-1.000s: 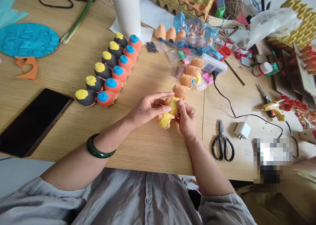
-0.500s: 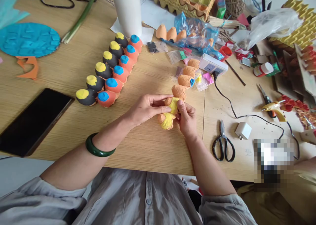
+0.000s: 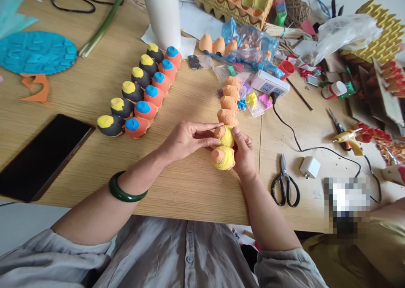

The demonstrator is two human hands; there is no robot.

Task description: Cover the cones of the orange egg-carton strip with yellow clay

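Note:
Between my hands is an orange egg-carton strip (image 3: 228, 103), a single row of several cups stretching away from me. Its two nearest cups are wrapped in yellow clay (image 3: 227, 161), with their orange tips bare. My left hand (image 3: 193, 139) grips the second cup from the left side, thumb and fingers against it. On the right, my right hand (image 3: 243, 151) is closed round the same part, its thumb pressing the yellow clay. To the left stand a row of black cups with yellow tops (image 3: 132, 90) and a row of orange-red cups with blue tops (image 3: 152, 95).
Scissors (image 3: 285, 182), a white charger (image 3: 310, 167) and a glue gun (image 3: 349, 140) lie to the right. Beyond the strip are a power strip (image 3: 270, 84) and small bags of coloured clay (image 3: 251, 100). A phone (image 3: 46, 155) rests at left; a white bottle (image 3: 162, 18) stands behind.
Both hands have turned the strip, so its far end swung left and its near end right. The orange tips of the yellow-covered cups now face up more.

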